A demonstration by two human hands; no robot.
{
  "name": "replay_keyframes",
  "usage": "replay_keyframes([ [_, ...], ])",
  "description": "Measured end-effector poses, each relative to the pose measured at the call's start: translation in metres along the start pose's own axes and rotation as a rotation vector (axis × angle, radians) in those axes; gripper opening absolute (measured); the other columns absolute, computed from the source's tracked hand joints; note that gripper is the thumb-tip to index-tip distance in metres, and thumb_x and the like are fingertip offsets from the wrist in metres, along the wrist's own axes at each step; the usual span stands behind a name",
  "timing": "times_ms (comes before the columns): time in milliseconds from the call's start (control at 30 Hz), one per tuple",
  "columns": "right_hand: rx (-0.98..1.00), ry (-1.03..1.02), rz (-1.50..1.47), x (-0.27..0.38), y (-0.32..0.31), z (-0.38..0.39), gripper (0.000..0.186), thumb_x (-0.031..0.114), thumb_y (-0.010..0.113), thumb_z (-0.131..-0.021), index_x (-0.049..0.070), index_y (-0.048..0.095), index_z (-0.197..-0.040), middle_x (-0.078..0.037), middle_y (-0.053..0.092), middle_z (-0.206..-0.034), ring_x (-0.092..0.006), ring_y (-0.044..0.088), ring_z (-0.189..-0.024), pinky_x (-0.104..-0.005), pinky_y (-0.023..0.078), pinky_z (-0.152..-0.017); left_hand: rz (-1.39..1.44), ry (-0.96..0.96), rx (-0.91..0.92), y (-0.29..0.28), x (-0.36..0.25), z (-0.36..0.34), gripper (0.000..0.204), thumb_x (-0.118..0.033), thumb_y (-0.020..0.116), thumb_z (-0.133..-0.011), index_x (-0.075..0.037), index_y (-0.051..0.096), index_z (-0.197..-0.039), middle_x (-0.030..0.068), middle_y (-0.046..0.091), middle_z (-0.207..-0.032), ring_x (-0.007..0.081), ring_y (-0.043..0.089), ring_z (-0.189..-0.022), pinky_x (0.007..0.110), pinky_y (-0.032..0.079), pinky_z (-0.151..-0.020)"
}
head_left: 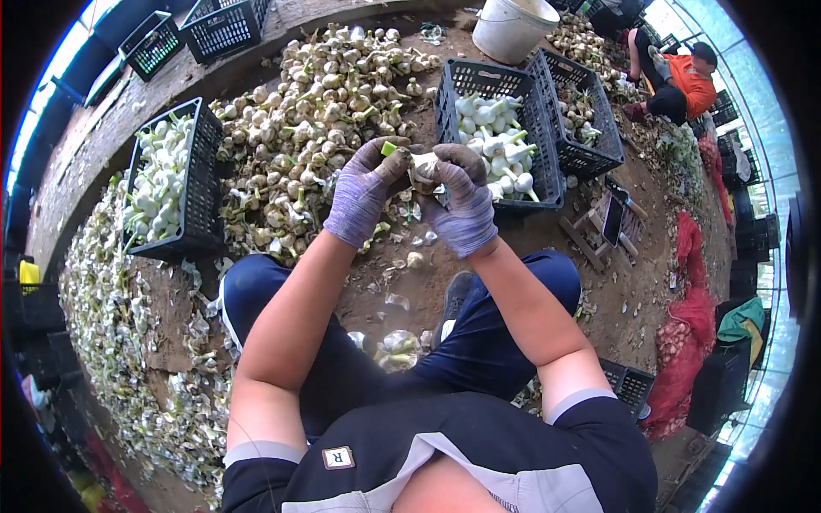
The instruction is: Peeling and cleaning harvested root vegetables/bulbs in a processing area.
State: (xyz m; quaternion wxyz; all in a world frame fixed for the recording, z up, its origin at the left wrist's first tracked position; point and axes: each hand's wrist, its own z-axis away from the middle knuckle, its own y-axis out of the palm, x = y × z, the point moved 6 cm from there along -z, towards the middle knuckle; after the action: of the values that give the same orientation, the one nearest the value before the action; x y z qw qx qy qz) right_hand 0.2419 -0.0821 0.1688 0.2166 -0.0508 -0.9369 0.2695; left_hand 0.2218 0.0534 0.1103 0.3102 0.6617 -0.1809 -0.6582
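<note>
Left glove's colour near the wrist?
Left glove: purple with pale streaks there; head view.

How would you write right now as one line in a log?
left hand: gloved, holding garlic bulb | right hand: gloved, holding same bulb | brownish garlic pile: ahead | left crate: white garlic inside

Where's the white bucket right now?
In the head view, the white bucket stands at the top edge, right of centre, just beyond the two dark crates that hold garlic.
</note>
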Motion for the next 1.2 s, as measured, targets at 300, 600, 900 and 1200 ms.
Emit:
replay_keyframes([
  [300,-0.009,0.158,-0.166,-0.012,-0.007,0.009,0.058,-0.006,0.075,-0.059,0.014,0.053,-0.109,-0.008,0.053,-0.108,-0.0243,0.055,-0.097,-0.0352,0.048,-0.082,-0.171,0.028,-0.033,0.012,-0.005,0.006,0.035,-0.003,0.055,-0.089,-0.004,0.051,-0.123,0.0081,0.06,-0.109,0.0155,0.059,-0.097,0.031,0.052,-0.084],
  [600,0.225,1.262,-0.834,-0.055,0.022,0.042,0.055,0.054,0.043,-0.09,0.008,0.052,-0.118,-0.008,0.057,-0.103,-0.0151,0.059,-0.088,-0.0306,0.053,-0.066,-0.758,0.246,0.126,0.031,-0.006,0.024,0.016,0.004,0.053,-0.086,0.0,0.06,-0.1,0.0044,0.063,-0.089,0.0097,0.059,-0.081,0.024,0.05,-0.074],
  [900,0.449,1.067,-1.306,-0.014,0.027,0.037,0.085,0.068,0.051,-0.077,0.012,0.034,-0.139,-0.006,0.059,-0.103,-0.0136,0.061,-0.079,-0.0269,0.052,-0.062,-1.24,0.242,-0.188,-0.019,-0.012,-0.002,0.019,-0.011,0.057,-0.082,-0.009,0.063,-0.101,0.0173,0.066,-0.09,0.0299,0.065,-0.079,0.037,0.051,-0.074],
  [1200,0.109,0.857,-0.788,-0.061,0.017,0.044,0.054,0.043,0.062,-0.084,0.003,0.052,-0.119,-0.006,0.059,-0.095,-0.0114,0.057,-0.086,-0.025,0.051,-0.07,-1.024,-0.047,0.223,0.021,0.009,0.025,0.053,-0.005,0.07,-0.075,-0.013,0.046,-0.122,0.0095,0.055,-0.112,0.0173,0.058,-0.088,0.029,0.048,-0.073],
])
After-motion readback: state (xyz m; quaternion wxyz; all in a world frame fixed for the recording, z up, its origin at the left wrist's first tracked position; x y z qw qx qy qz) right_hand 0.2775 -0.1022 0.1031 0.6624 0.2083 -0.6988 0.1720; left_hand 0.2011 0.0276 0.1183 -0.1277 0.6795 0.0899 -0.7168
